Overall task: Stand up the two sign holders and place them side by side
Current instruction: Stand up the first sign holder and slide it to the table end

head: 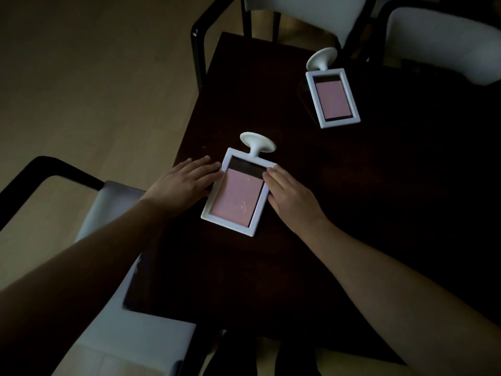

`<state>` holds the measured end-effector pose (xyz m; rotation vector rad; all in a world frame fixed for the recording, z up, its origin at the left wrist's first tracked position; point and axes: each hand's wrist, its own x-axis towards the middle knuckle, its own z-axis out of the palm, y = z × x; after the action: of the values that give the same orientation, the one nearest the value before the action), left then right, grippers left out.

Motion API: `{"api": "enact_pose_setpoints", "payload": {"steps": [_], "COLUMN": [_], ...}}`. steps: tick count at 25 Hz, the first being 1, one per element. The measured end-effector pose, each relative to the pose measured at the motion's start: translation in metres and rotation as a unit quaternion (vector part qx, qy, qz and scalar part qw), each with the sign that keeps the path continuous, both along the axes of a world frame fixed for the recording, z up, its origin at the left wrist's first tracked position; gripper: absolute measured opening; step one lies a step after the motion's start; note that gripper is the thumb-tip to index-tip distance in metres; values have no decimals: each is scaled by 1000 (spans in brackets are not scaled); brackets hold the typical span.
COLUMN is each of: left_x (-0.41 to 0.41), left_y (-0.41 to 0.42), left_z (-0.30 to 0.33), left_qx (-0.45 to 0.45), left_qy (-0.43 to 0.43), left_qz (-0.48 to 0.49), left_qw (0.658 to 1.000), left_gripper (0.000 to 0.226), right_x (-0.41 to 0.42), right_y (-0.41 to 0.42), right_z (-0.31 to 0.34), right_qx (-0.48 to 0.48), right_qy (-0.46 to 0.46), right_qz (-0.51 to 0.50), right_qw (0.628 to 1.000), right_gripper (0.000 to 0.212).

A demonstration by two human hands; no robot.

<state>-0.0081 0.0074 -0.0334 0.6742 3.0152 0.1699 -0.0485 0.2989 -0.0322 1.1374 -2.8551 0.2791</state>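
Near sign holder [235, 191] lies flat on dark table [271, 267], base pointing away. Left hand [187, 180] and right hand [291, 196] flank its frame, fingers extended, touching the edges. Far sign holder [332, 95] also flat, well apart.

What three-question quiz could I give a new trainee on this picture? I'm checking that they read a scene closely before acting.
1. True or false: the near holder stands upright.
2. Where do the left hand and right hand lie? A) on the far holder B) flat at either long side of the near holder C) on a chair
3. Which way do both round bases point on the table?

Key
1. False: it lies flat, pink card up.
2. B
3. Away from the person, toward the far chairs.
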Motion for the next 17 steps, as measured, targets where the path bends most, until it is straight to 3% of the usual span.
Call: {"api": "enact_pose_setpoints", "payload": {"steps": [9, 17], "left_x": [3, -5], "left_y": [2, 17], "left_z": [23, 51], "left_qx": [64, 134], "left_qy": [8, 8], "left_qz": [-19, 7], "left_qw": [998, 991], "left_gripper": [58, 58], "right_x": [2, -6], "right_y": [6, 17], "right_z": [8, 29], "right_qx": [-105, -220], "right_qy": [-79, -97], "right_qz": [-56, -95], "right_qw": [990, 966], "right_gripper": [45, 37]}}
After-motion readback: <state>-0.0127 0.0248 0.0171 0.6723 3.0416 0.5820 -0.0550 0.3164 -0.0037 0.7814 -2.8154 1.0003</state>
